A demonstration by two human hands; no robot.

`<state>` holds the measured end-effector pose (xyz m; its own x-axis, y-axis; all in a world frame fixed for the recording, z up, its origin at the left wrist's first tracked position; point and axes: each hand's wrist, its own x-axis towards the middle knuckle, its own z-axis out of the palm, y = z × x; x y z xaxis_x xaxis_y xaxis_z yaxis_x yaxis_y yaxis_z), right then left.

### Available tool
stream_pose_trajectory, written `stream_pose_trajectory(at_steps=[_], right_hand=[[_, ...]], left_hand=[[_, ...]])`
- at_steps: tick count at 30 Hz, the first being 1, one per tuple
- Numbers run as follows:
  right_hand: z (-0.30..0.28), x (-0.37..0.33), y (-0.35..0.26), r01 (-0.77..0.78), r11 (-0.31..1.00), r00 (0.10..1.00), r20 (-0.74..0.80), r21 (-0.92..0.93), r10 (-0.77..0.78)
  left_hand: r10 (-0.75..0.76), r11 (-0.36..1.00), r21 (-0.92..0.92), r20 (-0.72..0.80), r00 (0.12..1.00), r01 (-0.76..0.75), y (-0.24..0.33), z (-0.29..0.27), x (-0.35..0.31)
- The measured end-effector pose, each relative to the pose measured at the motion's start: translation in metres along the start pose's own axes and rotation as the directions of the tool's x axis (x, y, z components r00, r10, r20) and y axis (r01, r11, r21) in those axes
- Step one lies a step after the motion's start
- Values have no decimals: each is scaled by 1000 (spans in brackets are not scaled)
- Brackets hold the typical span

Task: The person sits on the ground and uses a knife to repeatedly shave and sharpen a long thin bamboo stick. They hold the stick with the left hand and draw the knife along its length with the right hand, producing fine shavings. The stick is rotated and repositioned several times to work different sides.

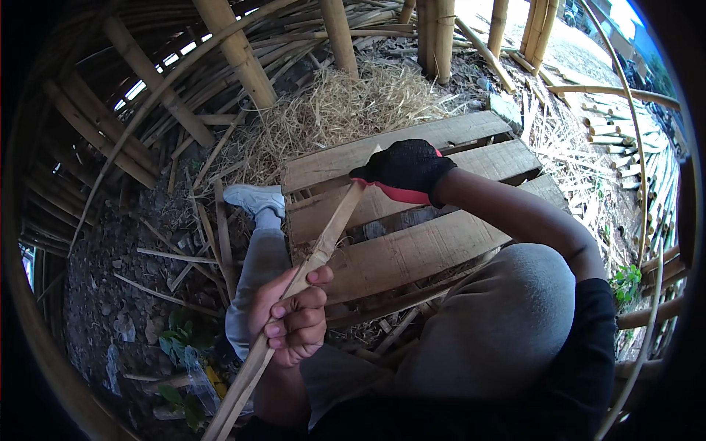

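Note:
A long split bamboo strip (337, 220) runs slantwise from the lower edge up over a slatted wooden platform (412, 253). A knobby joint shows partway along it. My bare left hand (294, 316) is closed round the strip just below that joint. Farther up, my right hand (409, 170), in a black glove with a red palm, is closed about the strip near its far end. A bit of the tip sticks out past the glove. Whether the right hand also holds a tool is hidden. My knees lie on the near side of the platform.
A heap of pale shavings (331, 110) lies behind the platform, beside upright bamboo posts (237, 51). Loose strips (176, 256) and a clear plastic piece (200, 378) litter the ground at left. Cut bamboo poles (621, 158) are stacked at far right.

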<state>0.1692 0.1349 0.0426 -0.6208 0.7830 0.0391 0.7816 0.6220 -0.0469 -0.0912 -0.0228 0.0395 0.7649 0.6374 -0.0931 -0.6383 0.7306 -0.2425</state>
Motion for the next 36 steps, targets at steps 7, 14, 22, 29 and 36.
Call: stream_pose_trajectory(at_steps=[7,14,22,29,36], right_hand=[[11,-13,6,-73,996,994,83,55,68],[9,-16,18,-155,987,974,177,51,144],[2,-10,40,-96,993,967,-230,72,110],[24,0,-19,-93,980,991,-80,174,109],[41,11,14,-34,998,995,-100,-53,29]], left_hand=[[11,1000,-7,-41,999,-12,4,-19,10],[-11,999,51,-80,997,15,9,-18,11],[27,991,128,41,999,-32,27,-2,16],[79,978,191,10,997,-79,54,-26,37],[72,916,401,-141,987,-10,53,-14,37]])
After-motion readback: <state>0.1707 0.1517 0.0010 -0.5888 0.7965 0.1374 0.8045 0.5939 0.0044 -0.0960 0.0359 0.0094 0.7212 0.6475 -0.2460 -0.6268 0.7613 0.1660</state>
